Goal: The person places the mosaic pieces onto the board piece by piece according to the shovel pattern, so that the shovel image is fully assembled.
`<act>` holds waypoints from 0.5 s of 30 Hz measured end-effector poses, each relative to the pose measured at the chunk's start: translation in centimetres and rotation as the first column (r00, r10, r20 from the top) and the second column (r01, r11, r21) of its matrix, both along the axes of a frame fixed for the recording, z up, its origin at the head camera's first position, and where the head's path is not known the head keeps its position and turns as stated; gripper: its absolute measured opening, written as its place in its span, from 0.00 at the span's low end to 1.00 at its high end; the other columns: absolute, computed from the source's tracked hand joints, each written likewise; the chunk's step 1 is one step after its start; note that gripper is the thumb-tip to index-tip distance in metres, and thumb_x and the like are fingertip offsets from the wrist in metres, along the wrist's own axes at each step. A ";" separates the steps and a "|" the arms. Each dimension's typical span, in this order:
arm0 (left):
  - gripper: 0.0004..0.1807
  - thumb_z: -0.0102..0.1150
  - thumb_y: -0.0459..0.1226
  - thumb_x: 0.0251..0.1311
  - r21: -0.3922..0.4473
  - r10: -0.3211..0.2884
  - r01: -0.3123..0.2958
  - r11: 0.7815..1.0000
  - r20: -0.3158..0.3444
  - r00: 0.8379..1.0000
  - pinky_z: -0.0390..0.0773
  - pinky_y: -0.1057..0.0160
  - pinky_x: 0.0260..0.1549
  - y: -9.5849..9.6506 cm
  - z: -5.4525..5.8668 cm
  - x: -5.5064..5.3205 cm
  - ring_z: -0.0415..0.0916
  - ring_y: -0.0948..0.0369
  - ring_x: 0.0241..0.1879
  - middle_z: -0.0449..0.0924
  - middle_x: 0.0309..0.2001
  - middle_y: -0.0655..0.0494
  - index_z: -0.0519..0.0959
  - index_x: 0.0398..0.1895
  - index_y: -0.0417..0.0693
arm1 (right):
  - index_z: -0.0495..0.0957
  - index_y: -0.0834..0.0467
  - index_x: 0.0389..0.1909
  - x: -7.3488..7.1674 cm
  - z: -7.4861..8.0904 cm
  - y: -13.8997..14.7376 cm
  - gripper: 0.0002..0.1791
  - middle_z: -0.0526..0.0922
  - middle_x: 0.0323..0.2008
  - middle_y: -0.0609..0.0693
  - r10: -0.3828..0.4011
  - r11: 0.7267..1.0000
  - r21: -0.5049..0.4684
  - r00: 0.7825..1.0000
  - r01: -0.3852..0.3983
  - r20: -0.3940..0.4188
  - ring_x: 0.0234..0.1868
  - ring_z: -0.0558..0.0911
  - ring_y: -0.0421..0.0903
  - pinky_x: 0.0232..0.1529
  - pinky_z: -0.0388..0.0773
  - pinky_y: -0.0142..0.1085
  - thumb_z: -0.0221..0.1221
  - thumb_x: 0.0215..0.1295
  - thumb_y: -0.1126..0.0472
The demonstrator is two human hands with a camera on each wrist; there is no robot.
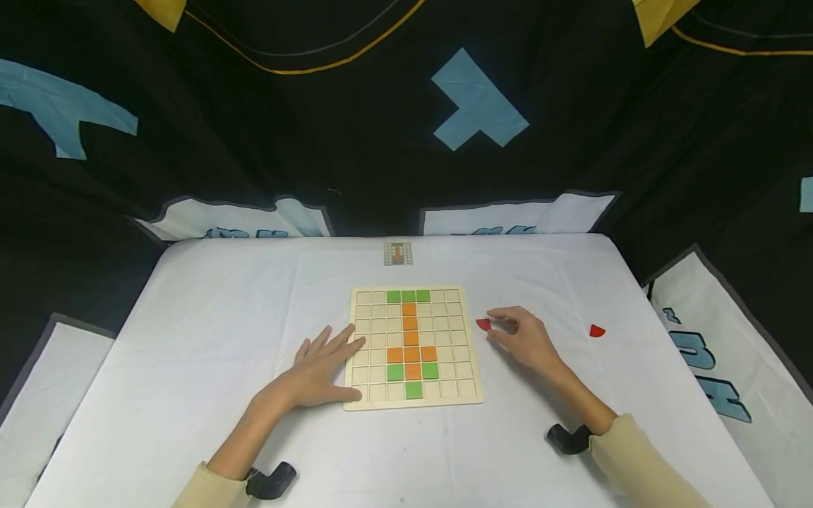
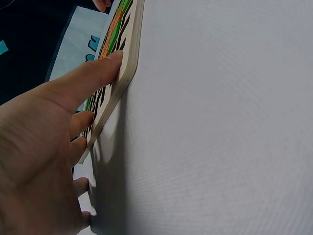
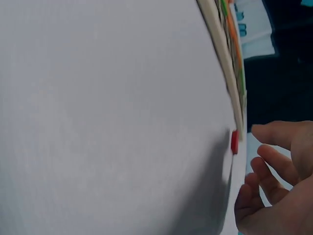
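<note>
A square wooden grid board [image 1: 452,339] lies on the white table, with green tiles [image 1: 409,296] in its far row. Down its middle runs a column of orange tiles [image 1: 410,323], with more orange and green ones beside it nearer the front. My left hand [image 1: 314,374] rests at the board's left side, fingers spread and thumb [image 2: 105,68] on the near corner. To the right of the board, my right hand [image 1: 524,342] is beside a small red piece [image 1: 483,324] with a rounded edge. In the right wrist view, thumb and fingers stand apart, with the red piece [image 3: 234,142] on the table.
Another red piece [image 1: 597,331], shaped like a quarter circle, lies farther right on the table. Behind the board is a small card [image 1: 398,254] printed with a grid pattern. A dark curtain [image 1: 381,155] hangs beyond the table's far edge.
</note>
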State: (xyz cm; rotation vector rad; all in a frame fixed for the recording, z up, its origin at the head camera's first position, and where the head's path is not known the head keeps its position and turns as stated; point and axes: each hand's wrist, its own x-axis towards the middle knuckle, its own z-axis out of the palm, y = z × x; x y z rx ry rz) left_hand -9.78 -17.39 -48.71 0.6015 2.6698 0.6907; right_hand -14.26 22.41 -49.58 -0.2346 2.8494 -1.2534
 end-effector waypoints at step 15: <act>0.50 0.70 0.57 0.53 -0.006 0.007 -0.006 1.000 0.012 1.000 0.36 0.27 0.64 0.0 0.0 0.0 0.34 0.36 0.76 0.46 0.79 0.46 0.61 0.77 0.49 | 0.82 0.64 0.55 -1.2 -0.6 0.3 0.20 0.82 0.52 0.59 0.058 0.996 0.069 0.997 -0.061 0.042 0.58 0.77 0.59 0.60 0.71 0.54 0.66 0.60 0.68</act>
